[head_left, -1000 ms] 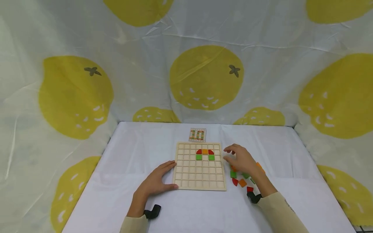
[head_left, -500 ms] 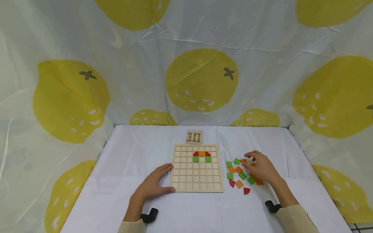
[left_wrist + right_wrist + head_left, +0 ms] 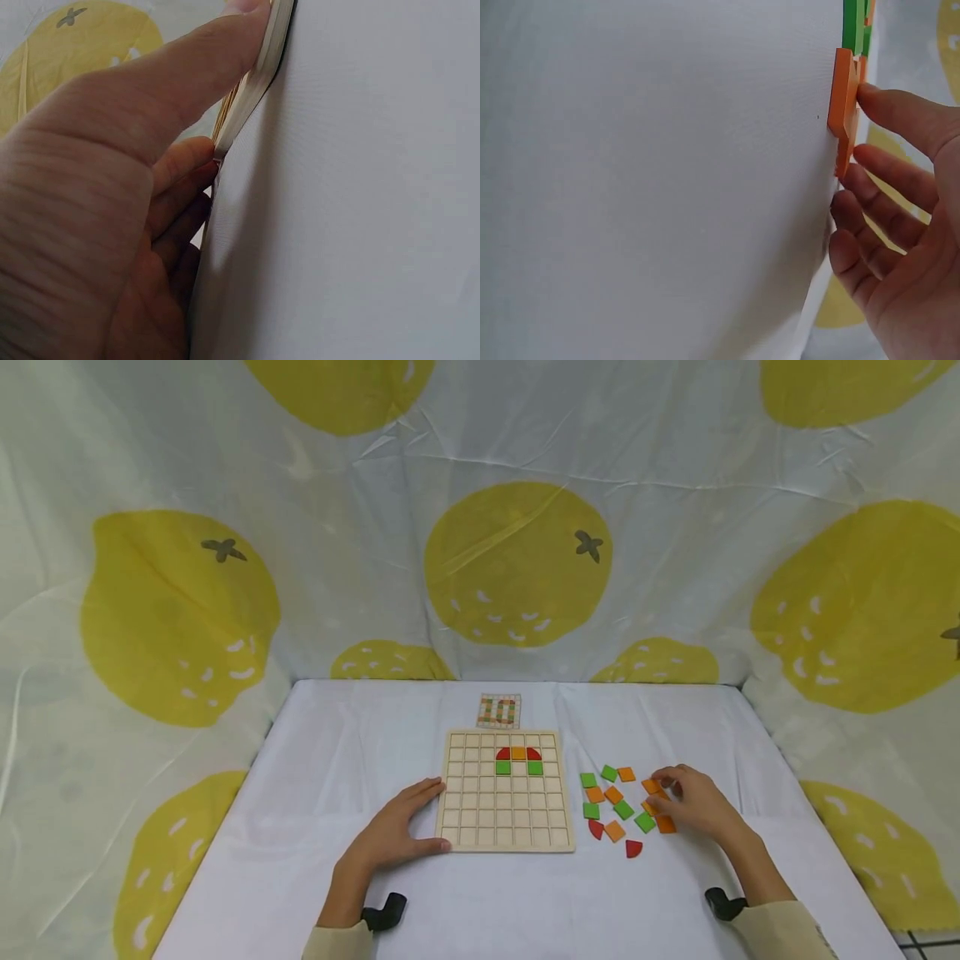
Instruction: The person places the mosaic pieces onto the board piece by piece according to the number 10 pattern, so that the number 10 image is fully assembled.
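Observation:
A square wooden grid board [image 3: 486, 821] lies on the table. In its upper part an orange square [image 3: 518, 753] sits between two red quarter-circles, with a green square [image 3: 503, 767] under each. My left hand [image 3: 393, 835] rests against the board's left edge, thumb at the lower corner and fingers extended along the side. To the right, my right hand [image 3: 697, 803] is at loose orange tiles [image 3: 666, 824], thumb and forefinger spread over them. In the right wrist view the thumb touches an orange tile [image 3: 841, 94], and the other fingers curve loosely beside it.
Several green, orange and red tiles lie scattered between the board and my right hand, among them a red quarter-circle [image 3: 633, 849]. Beyond the board lies a small pattern card [image 3: 498, 711]. A lemon-print cloth [image 3: 517, 568] hangs behind the white-covered table [image 3: 480, 910].
My right hand has moved from beside the board's upper right to the orange tiles farther right, uncovering the loose pieces. The left hand stays at the board's edge. The head view has shifted slightly.

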### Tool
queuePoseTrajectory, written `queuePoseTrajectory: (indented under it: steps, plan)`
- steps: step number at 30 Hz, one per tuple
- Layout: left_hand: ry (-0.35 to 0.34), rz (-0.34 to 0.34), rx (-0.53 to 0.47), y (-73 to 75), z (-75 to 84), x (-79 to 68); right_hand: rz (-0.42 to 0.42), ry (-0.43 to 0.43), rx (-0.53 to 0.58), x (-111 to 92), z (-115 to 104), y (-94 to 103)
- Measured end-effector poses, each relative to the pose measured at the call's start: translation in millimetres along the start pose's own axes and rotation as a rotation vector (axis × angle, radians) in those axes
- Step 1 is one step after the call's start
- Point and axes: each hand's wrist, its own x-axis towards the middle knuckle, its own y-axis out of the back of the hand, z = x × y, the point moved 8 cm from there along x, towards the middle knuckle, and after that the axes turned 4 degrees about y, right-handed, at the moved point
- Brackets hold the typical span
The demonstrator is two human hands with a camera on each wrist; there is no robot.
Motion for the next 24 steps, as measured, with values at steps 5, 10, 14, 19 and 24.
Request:
queuePoseTrajectory:
  steps: [5, 10, 14, 19, 24]
  plan:
    - [-0.004, -0.001, 0.004, 1.6, 0.2, 1.1, 0.03, -0.031, 0.02, 1.6, 2.9, 1.3]
    - [0.011, -0.005, 0.004, 0.6, -1.5, 1.0, 0.019, -0.055, 0.022, 3.2, 3.0, -1.1]
    - [0.002, 0.001, 0.004, 0.5, -1.4, 0.9, 0.015, -0.06, 0.027, 3.4, 2.5, -2.2]
    - [-0.009, -0.002, 0.0, 1.2, -0.5, 0.4, 0.027, -0.086, 0.02, 5.7, 2.6, -3.3]
    - [-0.015, -0.002, -0.007, 1.1, 0.9, -0.6, 0.034, -0.143, 0.023, 5.5, -0.6, -4.8]
